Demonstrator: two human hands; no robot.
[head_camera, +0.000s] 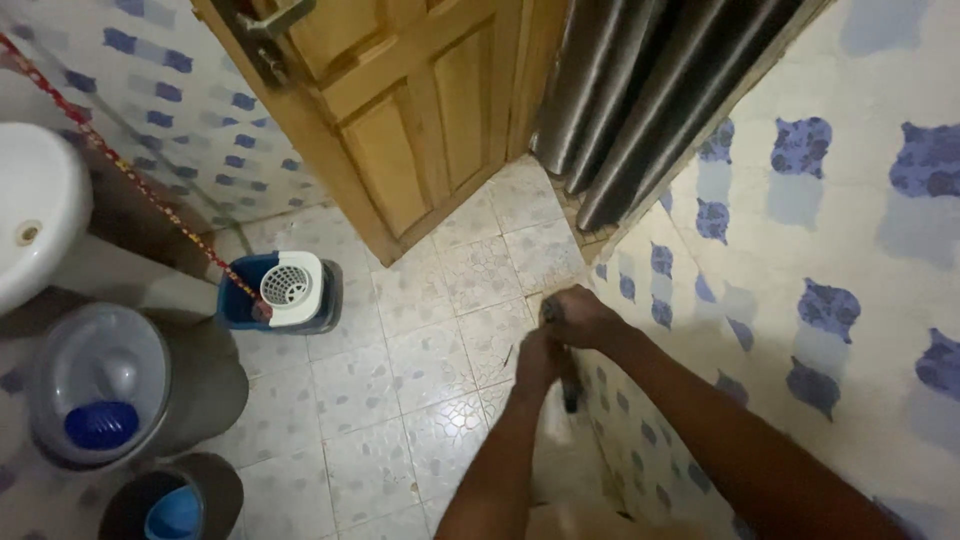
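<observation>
Dark, the handle (566, 385) was gripped by both closed hands, right hand (582, 315) above left hand (537, 360), low against the tiled wall (850, 250); its working end was hidden; the floor (420, 330) looked wet, progress unclear; mop bucket (280, 292) stood well apart.

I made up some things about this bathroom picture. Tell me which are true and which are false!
1. Both hands grip one dark handle near the tiled wall. True: the left hand is lower and the right hand is higher.
2. The mop bucket is red. False: it is blue with a white strainer.
3. The wooden door stands behind the bucket. True.
4. The white sink is on the right side. False: it is at the left edge.
5. The grey bin with a lid lies tipped over. False: it stands upright.
</observation>
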